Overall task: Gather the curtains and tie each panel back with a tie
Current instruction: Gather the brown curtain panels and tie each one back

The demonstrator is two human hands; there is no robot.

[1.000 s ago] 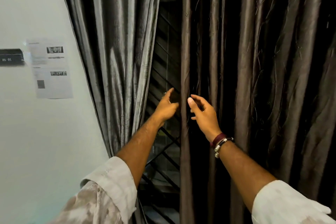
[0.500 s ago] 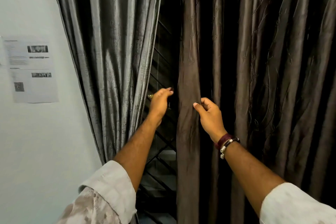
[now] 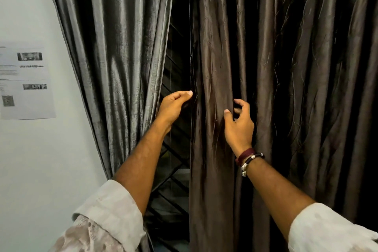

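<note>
Two curtain panels hang in front of me. The left curtain panel (image 3: 122, 51) is shiny grey and drawn toward the wall. The right curtain panel (image 3: 296, 71) is dark brown and hangs in loose folds. My left hand (image 3: 173, 108) is in the gap between them, thumb and fingers pinching the brown panel's left edge. My right hand (image 3: 239, 127) is a little to the right, thumb pressed on a fold and fingers curled into the crease behind it. No tie is in view.
A dark window grille (image 3: 176, 159) with slanted bars shows through the gap between the panels. A printed paper sheet (image 3: 24, 82) is stuck on the white wall (image 3: 41, 170) at the left.
Both hands have closed in on the brown panel: the left reached its edge, and the right shifted right and curled into a fold. The view has turned slightly right.
</note>
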